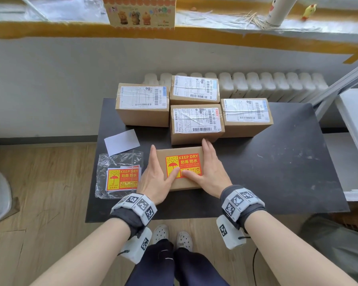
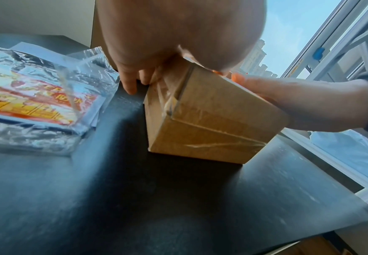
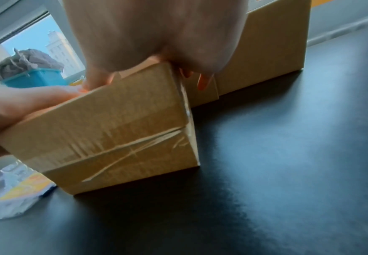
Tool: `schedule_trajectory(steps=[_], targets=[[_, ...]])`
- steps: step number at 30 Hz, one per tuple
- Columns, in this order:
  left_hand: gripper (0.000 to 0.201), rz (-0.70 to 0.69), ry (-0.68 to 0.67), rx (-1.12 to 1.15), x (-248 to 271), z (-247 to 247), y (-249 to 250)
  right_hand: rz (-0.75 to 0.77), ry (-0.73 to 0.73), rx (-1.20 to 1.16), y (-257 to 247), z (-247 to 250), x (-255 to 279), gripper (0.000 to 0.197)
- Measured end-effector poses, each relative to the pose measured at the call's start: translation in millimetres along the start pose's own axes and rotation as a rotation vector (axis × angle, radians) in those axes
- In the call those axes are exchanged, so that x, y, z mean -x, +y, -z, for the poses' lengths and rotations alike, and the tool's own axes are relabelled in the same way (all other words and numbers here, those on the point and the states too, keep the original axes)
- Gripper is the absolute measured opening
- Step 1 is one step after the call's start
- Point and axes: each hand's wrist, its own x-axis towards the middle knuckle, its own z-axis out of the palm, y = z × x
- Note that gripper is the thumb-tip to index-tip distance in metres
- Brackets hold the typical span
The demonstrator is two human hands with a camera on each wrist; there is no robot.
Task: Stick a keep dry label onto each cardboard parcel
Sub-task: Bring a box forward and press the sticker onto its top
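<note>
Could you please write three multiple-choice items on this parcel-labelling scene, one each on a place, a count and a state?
1. Where does the clear plastic bag of spare red and yellow labels lie?
A. left of the near brown cardboard parcel
B. on top of a rear parcel
C. on the floor

2. How many cardboard parcels stand on the black table?
A. three
B. five
C. seven

3. What state is the red and yellow keep dry label in?
A. still in the bag
B. lying on the near parcel's top under both thumbs
C. crumpled

Answers: 1 A, the bag lies beside the left hand. 2 B, four behind, one in front. 3 B, left and right hand press it.
</note>
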Motion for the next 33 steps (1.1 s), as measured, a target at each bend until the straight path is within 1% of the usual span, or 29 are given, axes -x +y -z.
schedule_trajectory(steps=[2,3,7,11,15,18,19,21,23,25,27,31,33], targets=[[0.082,-0.009,0.000,0.004,1,1,-1,0.010,-0.010,0.002,3,2,-1,0.103],[0.077,-0.007,0.005,0.009,1,1,-2,0.016,-0.005,-0.009,5,2,-1,0.097],[0.058,0.028,0.021,0.076,0,-2,-5,0.018,0.014,-0.102,14,-2,1,0.068],[0.050,0.019,0.018,0.142,-2,-3,-9,-0.017,0.014,-0.143,12,-1,2,0.054],[0.045,-0.001,0.048,0.156,-6,0,-10,-0.103,0.013,-0.182,5,3,0,0.046],[0.046,0.000,0.035,0.159,-6,9,-6,-0.148,0.039,-0.200,-1,5,-4,0.039],[0.047,0.028,0.033,0.143,-6,12,-5,-0.182,0.046,-0.222,-3,6,-5,0.040],[0.046,0.116,0.046,0.107,-9,16,-5,-0.298,0.043,-0.288,-6,8,-6,0.050],[0.045,0.149,0.020,0.101,-11,19,-5,-0.387,0.019,-0.320,-8,11,-5,0.059],[0.046,0.129,-0.029,0.124,-11,21,-5,-0.402,-0.002,-0.340,-11,14,-1,0.055],[0.046,0.111,-0.055,0.168,-9,25,-3,-0.387,0.024,-0.379,-14,17,4,0.048],[0.047,0.064,-0.043,0.180,-3,40,8,-0.340,0.124,-0.509,-16,28,18,0.036],[0.044,0.067,-0.029,0.230,0,43,8,-0.328,0.140,-0.572,-15,32,25,0.029]])
